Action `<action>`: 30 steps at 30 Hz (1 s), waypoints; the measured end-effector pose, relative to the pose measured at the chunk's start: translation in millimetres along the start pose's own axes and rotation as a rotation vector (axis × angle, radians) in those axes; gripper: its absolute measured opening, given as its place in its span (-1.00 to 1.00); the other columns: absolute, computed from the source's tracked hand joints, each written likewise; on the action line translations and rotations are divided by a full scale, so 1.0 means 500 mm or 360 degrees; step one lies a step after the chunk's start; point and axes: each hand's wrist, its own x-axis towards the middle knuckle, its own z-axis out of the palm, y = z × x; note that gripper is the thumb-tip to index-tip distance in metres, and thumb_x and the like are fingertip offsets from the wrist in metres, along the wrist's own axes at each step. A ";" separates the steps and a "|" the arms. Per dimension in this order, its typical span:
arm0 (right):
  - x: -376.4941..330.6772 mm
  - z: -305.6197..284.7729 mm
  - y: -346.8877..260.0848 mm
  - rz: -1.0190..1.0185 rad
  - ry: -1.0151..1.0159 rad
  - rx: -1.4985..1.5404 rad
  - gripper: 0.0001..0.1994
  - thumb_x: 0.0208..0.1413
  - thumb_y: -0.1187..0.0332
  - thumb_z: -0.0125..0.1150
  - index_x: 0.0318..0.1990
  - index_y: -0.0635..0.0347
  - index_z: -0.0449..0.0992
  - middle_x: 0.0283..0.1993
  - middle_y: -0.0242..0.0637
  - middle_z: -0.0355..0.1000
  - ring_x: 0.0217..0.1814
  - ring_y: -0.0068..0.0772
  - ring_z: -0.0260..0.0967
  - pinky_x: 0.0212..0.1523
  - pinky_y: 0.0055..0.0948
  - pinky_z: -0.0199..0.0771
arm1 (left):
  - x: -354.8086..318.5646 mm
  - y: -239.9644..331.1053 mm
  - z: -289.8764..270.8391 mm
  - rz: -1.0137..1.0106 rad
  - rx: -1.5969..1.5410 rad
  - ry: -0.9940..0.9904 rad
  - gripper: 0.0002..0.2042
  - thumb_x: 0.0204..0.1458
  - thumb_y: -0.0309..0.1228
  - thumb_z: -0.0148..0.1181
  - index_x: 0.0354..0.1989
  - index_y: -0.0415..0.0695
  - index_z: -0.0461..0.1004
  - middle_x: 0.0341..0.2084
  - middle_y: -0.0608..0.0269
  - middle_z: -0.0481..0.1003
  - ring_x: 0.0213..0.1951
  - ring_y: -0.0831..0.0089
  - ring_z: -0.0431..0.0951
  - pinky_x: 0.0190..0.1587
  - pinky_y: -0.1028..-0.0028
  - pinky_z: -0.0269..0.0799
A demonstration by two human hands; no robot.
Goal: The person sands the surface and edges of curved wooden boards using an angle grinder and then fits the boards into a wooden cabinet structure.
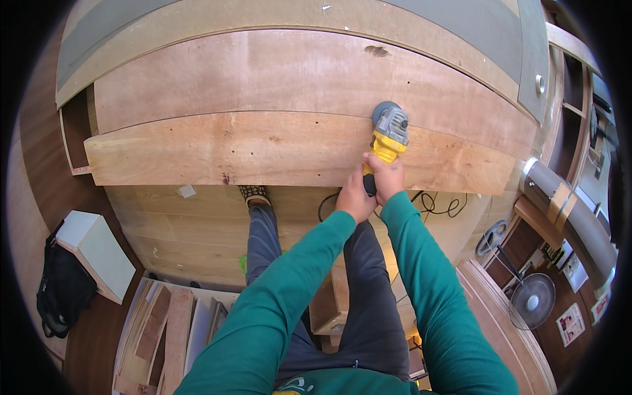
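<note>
A yellow and grey angle grinder (388, 135) rests with its disc on a large plywood panel (263, 145), at the seam with a second plywood panel (283, 72) behind it. My right hand (387, 176) grips the grinder's yellow body. My left hand (354, 197) wraps the black rear handle just behind it. Both arms are in green sleeves. The grinder's black cord (438, 205) loops down past the panel's near edge.
Wood offcuts (168, 326) are stacked on the floor at lower left, beside a white box (99, 253) and a black bag (62, 289). A standing fan (532, 299) and a rolled tube (566, 214) are at the right. My leg and shoe (255, 194) stand below the panel.
</note>
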 end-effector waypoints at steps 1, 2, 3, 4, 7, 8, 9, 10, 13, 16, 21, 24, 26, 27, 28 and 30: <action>0.003 0.006 -0.001 -0.0009 0.0005 -0.0016 -0.75 0.07 0.49 0.39 -0.09 0.24 0.53 -0.24 -0.36 0.55 -0.27 -0.49 0.50 -0.22 -0.41 0.50 | 0.005 -0.003 0.000 -0.0012 -0.0002 0.0001 0.02 -0.10 -0.29 0.52 0.53 -0.14 -0.01 0.18 -0.28 0.42 0.20 -0.18 0.46 0.20 0.09 0.44; 0.003 0.013 0.001 -0.0020 -0.0003 -0.0045 -0.74 0.06 0.48 0.40 -0.09 0.24 0.53 -0.23 -0.35 0.55 -0.26 -0.49 0.50 -0.21 -0.41 0.51 | 0.004 -0.006 -0.002 -0.0019 -0.0003 0.0012 0.03 -0.09 -0.29 0.51 0.54 -0.14 -0.04 0.18 -0.28 0.42 0.20 -0.17 0.47 0.20 0.11 0.44; 0.004 0.020 0.003 -0.0031 -0.0009 -0.0072 -0.73 0.06 0.48 0.40 -0.08 0.25 0.53 -0.23 -0.35 0.56 -0.26 -0.49 0.50 -0.21 -0.41 0.51 | 0.003 -0.008 -0.007 -0.0025 -0.0003 0.0022 0.04 -0.08 -0.29 0.51 0.55 -0.15 -0.07 0.19 -0.27 0.42 0.21 -0.16 0.47 0.21 0.12 0.44; 0.004 0.027 0.006 -0.0042 -0.0016 -0.0099 -0.72 0.05 0.47 0.41 -0.08 0.25 0.53 -0.22 -0.34 0.56 -0.26 -0.49 0.51 -0.20 -0.41 0.51 | 0.002 -0.009 -0.014 -0.0030 -0.0003 0.0031 0.06 -0.08 -0.30 0.51 0.56 -0.15 -0.09 0.20 -0.27 0.41 0.21 -0.15 0.47 0.21 0.13 0.44; -0.005 0.055 0.021 -0.0147 -0.0022 -0.0081 -0.70 0.04 0.47 0.43 -0.07 0.25 0.53 -0.21 -0.34 0.57 -0.25 -0.48 0.51 -0.18 -0.41 0.52 | -0.005 -0.032 -0.027 -0.0013 -0.0045 0.0076 0.08 -0.06 -0.30 0.50 0.57 -0.15 -0.14 0.24 -0.26 0.39 0.24 -0.12 0.45 0.23 0.14 0.42; -0.009 0.058 0.024 -0.0172 0.0016 -0.0153 -0.68 0.02 0.46 0.44 -0.05 0.25 0.53 -0.20 -0.34 0.58 -0.24 -0.48 0.52 -0.17 -0.41 0.53 | -0.005 -0.037 -0.023 -0.0018 -0.0011 0.0084 0.08 -0.07 -0.30 0.50 0.57 -0.16 -0.14 0.25 -0.25 0.38 0.25 -0.13 0.44 0.24 0.14 0.41; -0.005 0.053 0.031 -0.0162 0.0032 -0.0166 -0.68 0.02 0.46 0.43 -0.05 0.25 0.53 -0.20 -0.34 0.58 -0.24 -0.47 0.52 -0.17 -0.41 0.53 | -0.006 -0.038 -0.022 -0.0023 0.0021 0.0089 0.08 -0.07 -0.30 0.50 0.56 -0.17 -0.14 0.26 -0.25 0.37 0.26 -0.14 0.42 0.25 0.14 0.40; 0.000 0.047 0.038 -0.0151 0.0049 -0.0179 -0.68 0.02 0.47 0.43 -0.05 0.25 0.52 -0.20 -0.34 0.57 -0.24 -0.47 0.52 -0.17 -0.41 0.53 | -0.005 -0.036 -0.018 -0.0007 0.0052 0.0094 0.08 -0.07 -0.30 0.50 0.56 -0.18 -0.14 0.25 -0.25 0.37 0.26 -0.14 0.42 0.26 0.14 0.40; 0.006 0.033 0.026 -0.0084 0.0044 -0.0150 -0.67 0.03 0.47 0.43 -0.04 0.26 0.52 -0.20 -0.34 0.57 -0.24 -0.46 0.52 -0.17 -0.41 0.53 | 0.005 -0.036 -0.008 0.0019 0.0041 0.0058 0.06 -0.07 -0.30 0.50 0.55 -0.18 -0.12 0.25 -0.25 0.37 0.26 -0.15 0.42 0.26 0.14 0.40; 0.007 0.030 0.012 -0.0062 0.0069 -0.0110 -0.67 0.03 0.47 0.43 -0.04 0.27 0.51 -0.20 -0.33 0.57 -0.25 -0.45 0.52 -0.17 -0.40 0.53 | 0.011 -0.022 -0.006 -0.0048 -0.0010 0.0002 0.03 -0.07 -0.31 0.49 0.54 -0.20 -0.08 0.25 -0.25 0.37 0.26 -0.15 0.41 0.27 0.14 0.39; 0.012 0.045 0.005 -0.0107 0.0014 -0.0144 -0.56 -0.02 0.43 0.49 0.02 0.34 0.48 -0.13 -0.22 0.59 -0.19 -0.39 0.55 -0.13 -0.36 0.55 | 0.011 -0.009 -0.019 -0.0088 -0.0074 0.0038 0.05 -0.11 -0.31 0.53 0.52 -0.21 -0.05 0.26 -0.27 0.34 0.27 -0.17 0.40 0.28 0.09 0.38; 0.020 0.045 0.009 -0.0080 0.0063 -0.0179 -0.53 -0.03 0.42 0.49 0.04 0.34 0.47 -0.12 -0.20 0.59 -0.17 -0.36 0.56 -0.10 -0.34 0.56 | 0.019 -0.015 -0.017 -0.0013 0.0010 0.0057 0.07 -0.12 -0.30 0.54 0.53 -0.20 -0.07 0.26 -0.26 0.34 0.26 -0.15 0.41 0.28 0.10 0.39; 0.021 0.042 0.015 -0.0038 0.0111 -0.0145 -0.52 -0.04 0.41 0.50 0.05 0.35 0.47 -0.11 -0.18 0.60 -0.14 -0.34 0.57 -0.08 -0.33 0.56 | 0.022 -0.026 -0.019 -0.0020 -0.0010 -0.0003 0.09 -0.13 -0.29 0.55 0.54 -0.18 -0.08 0.27 -0.26 0.34 0.27 -0.14 0.41 0.28 0.11 0.39; 0.020 0.041 0.019 -0.0059 0.0095 -0.0176 -0.56 -0.02 0.43 0.48 0.02 0.34 0.48 -0.13 -0.22 0.59 -0.17 -0.37 0.56 -0.11 -0.35 0.55 | 0.019 -0.022 -0.018 -0.0057 -0.0062 -0.0005 0.08 -0.13 -0.29 0.55 0.53 -0.18 -0.07 0.27 -0.26 0.34 0.27 -0.14 0.41 0.28 0.10 0.39; 0.018 0.042 0.025 -0.0081 0.0078 -0.0207 -0.60 -0.01 0.45 0.47 -0.01 0.32 0.50 -0.16 -0.26 0.58 -0.20 -0.40 0.55 -0.15 -0.36 0.54 | 0.012 -0.021 -0.020 -0.0093 -0.0115 -0.0006 0.08 -0.14 -0.28 0.55 0.53 -0.18 -0.06 0.27 -0.26 0.34 0.27 -0.15 0.41 0.28 0.10 0.39; 0.009 0.052 0.033 -0.0136 0.0093 -0.0278 -0.66 0.01 0.46 0.45 -0.05 0.30 0.51 -0.20 -0.30 0.58 -0.24 -0.43 0.53 -0.19 -0.38 0.54 | 0.001 -0.021 -0.028 -0.0131 -0.0155 -0.0001 0.07 -0.11 -0.28 0.54 0.54 -0.17 -0.08 0.27 -0.27 0.34 0.28 -0.14 0.40 0.29 0.12 0.38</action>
